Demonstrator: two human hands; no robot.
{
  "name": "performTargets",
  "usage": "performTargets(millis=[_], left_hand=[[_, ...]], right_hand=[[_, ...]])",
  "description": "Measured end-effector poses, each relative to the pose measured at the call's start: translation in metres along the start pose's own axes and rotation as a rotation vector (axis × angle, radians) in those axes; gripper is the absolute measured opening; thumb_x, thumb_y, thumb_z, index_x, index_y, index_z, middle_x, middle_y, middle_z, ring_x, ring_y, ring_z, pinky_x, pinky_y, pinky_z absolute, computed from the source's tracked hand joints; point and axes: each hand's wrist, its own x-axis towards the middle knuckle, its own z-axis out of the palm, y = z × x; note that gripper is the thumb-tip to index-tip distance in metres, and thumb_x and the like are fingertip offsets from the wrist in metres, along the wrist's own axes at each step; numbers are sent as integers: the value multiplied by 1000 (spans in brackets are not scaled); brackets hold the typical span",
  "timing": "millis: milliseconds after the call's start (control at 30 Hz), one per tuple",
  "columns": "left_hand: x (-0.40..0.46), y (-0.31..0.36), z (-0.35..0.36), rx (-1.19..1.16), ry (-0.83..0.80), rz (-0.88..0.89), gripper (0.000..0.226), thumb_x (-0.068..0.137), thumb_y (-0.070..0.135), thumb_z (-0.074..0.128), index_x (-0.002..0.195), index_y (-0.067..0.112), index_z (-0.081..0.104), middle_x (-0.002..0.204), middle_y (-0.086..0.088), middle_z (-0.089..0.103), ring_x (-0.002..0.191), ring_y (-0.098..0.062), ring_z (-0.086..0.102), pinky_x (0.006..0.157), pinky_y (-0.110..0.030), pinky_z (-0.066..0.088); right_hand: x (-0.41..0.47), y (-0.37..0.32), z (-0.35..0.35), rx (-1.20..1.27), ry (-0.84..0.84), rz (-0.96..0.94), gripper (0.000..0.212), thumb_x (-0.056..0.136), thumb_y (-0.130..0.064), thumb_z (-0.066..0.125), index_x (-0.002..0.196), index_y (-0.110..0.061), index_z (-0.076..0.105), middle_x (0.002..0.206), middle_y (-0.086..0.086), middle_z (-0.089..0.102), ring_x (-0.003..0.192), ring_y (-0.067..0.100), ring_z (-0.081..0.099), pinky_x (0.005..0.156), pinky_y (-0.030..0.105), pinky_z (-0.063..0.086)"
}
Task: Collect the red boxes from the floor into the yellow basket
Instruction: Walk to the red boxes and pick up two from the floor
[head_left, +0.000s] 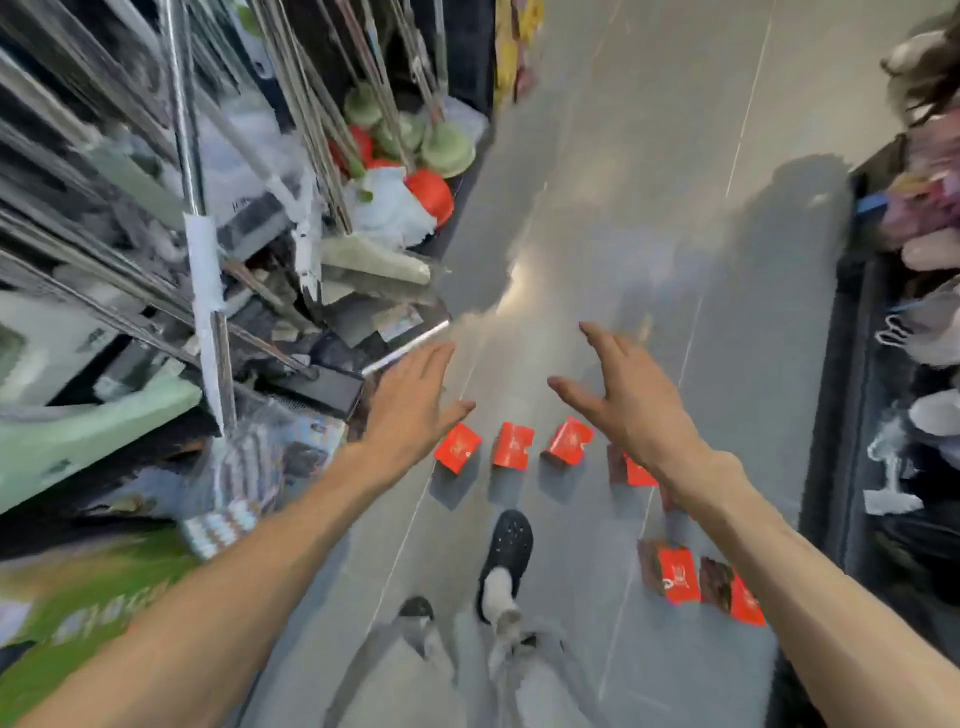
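1. Glossy grey floor (623, 218) of a shop aisle, pale seams across it; metal-handled mops and green and red plungers (410, 156) racked toward ten o'clock, blurred soft goods on dark shelving (852, 415) at three o'clock.
2. Both bare arms stretched forward above the floor: left hand (410, 415) flat, palm down; right hand (623, 400) spread, thumb apart.
3. Fingers (436, 358) of both hands released, straight, holding nothing.
4. Red boxes (513, 446) lying on the floor in a loose row below the hands, untouched; two more (675, 574) toward five o'clock beside the right forearm.
5. Boxes small, flat, shiny red with dark sides.
6. Black perforated clog (509, 545) at six o'clock.
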Motion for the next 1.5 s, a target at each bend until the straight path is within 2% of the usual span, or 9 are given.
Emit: performTargets(millis=[167,300,600,733,867,967,1167,1333,1500], left_hand=[[47,-64,140,-66,-94,-84,81,80,47,74,143,8,42,143,-14,48,131,-33,45,108,-46,38],[54,-122,253,-60,-184,-153,92,79,66,54,148,7,34,146,-15,44,131,-34,44,107,-46,37],[57,-197,454,-46,-324,-372,116,71,60,79,152,5,17,151,-16,37,134,-35,39,106,-47,35],[58,-192,477,-105,-237,-417,98,71,42,82,146,9,27,134,-13,47,117,-36,49,90,-48,44],[46,-190,457,-129,-207,-369,89,70,33,79,143,13,33,128,-11,52,109,-35,52,84,-46,46],[30,-186,426,-140,-183,-306,91,69,34,77,146,19,30,128,-8,51,107,-31,51,85,-46,45],[7,-193,392,-215,-187,-270,98,74,36,76,153,24,20,135,-5,47,109,-26,48,88,-44,43],[-4,-211,406,-292,-199,-317,95,72,57,69,149,24,26,138,-4,49,115,-21,50,91,-43,47],[-12,-224,406,-293,-184,-340,87,74,54,74,145,27,31,133,0,52,110,-19,52,89,-42,48]], right_hand=[[74,53,138,22,-97,31,76,88,-56,59,148,-17,35,137,10,53,130,28,43,103,44,42],[98,98,255,25,-157,35,75,90,-51,63,148,-13,36,133,12,53,124,31,48,101,41,39],[96,185,439,62,-197,108,75,91,-56,57,148,-14,34,138,11,51,120,26,51,100,39,40],[83,194,455,120,-203,129,74,91,-54,59,149,-16,32,143,6,49,130,21,45,108,38,38],[76,195,439,213,-201,223,71,90,-57,58,148,-25,31,141,0,49,120,14,54,102,40,45],[81,185,435,259,-195,320,73,89,-57,59,147,-24,31,141,-1,49,113,12,57,97,34,46],[88,187,490,294,-157,585,78,79,-58,64,136,-13,37,127,8,55,115,27,54,97,48,47],[106,189,543,333,-45,815,91,79,-47,76,140,0,27,133,22,46,122,39,46,99,44,41],[114,177,553,312,46,810,85,76,-53,74,135,-5,34,127,17,50,116,38,52,92,45,44]])
